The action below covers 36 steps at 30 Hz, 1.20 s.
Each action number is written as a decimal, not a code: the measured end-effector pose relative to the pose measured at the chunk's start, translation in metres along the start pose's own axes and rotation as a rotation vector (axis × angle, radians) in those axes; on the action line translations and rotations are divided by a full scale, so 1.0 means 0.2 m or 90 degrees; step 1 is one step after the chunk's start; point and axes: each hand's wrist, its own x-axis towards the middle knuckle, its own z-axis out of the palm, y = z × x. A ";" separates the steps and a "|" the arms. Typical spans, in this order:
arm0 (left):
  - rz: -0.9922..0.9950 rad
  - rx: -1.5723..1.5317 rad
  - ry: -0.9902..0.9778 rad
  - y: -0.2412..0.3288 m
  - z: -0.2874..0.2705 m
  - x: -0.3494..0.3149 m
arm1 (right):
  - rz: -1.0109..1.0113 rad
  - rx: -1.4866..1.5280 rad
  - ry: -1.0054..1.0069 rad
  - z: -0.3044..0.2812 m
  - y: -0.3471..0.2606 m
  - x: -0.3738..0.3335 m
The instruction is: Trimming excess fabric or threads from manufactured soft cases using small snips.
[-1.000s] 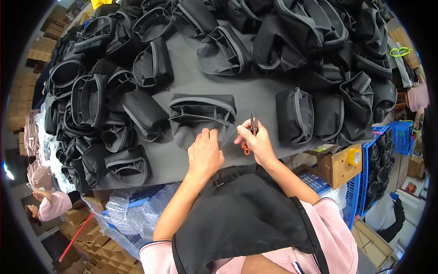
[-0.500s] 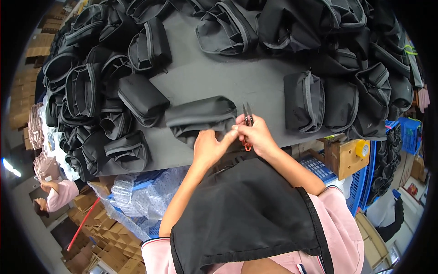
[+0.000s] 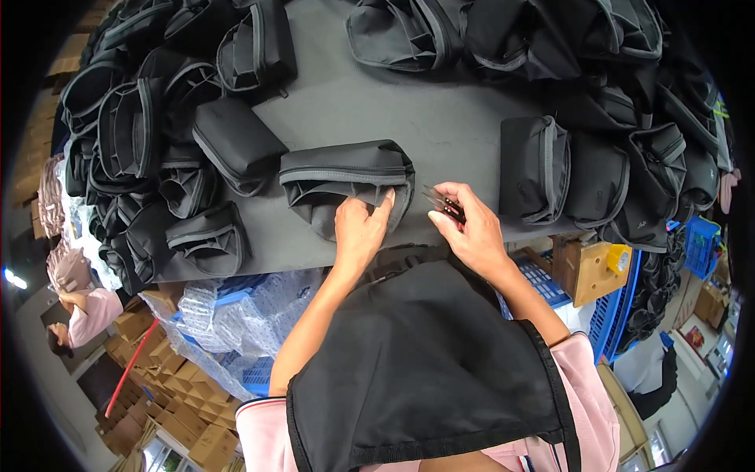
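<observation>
A black zippered pouch (image 3: 346, 161) lies at the near edge of the table, its mouth gaping toward me and dividers showing inside. My left hand (image 3: 360, 232) grips its near side. The fingers reach into the opening, partly hidden, and the thumb points up toward the right end of the zip. Just right of the pouch, my right hand (image 3: 476, 232) holds a pair of small scissors (image 3: 447, 204). Their dark blades point left toward the pouch without touching it, and the palm covers most of the handles.
Many black pouches, such as this closed one (image 3: 240, 145), crowd the left, back and right of the grey table (image 3: 377, 110). Bubble wrap (image 3: 252, 307) and blue crates hang below the front edge. Yellow tape (image 3: 619, 258) sits on a wooden block. Another person (image 3: 90, 315) is far left.
My hands have moved apart, the right going rightward with the scissors, whose blades swung from upward to leftward. The pouch's zipped opening now faces me more plainly.
</observation>
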 end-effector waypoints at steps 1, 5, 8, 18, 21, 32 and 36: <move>-0.012 0.001 -0.010 0.01 0.00 0.00 | -0.024 -0.015 -0.014 -0.01 0.00 0.01; -0.008 -0.025 -0.009 0.06 -0.01 -0.01 | -0.020 -0.026 -0.050 -0.02 0.02 0.06; -0.082 0.048 -0.050 0.09 -0.02 -0.01 | -0.008 -0.037 -0.071 -0.04 0.02 0.09; -0.004 0.112 -0.037 0.12 -0.03 -0.03 | -0.047 -0.114 -0.090 -0.06 0.04 0.11; -0.014 0.138 -0.038 0.17 -0.04 -0.04 | -0.034 -0.116 -0.104 -0.08 0.02 0.11; 0.040 0.151 -0.024 0.12 -0.02 -0.03 | -0.164 -0.243 -0.053 -0.07 -0.01 0.09; 0.049 0.185 -0.022 0.09 0.00 -0.03 | -0.173 -0.339 -0.082 -0.08 -0.04 0.10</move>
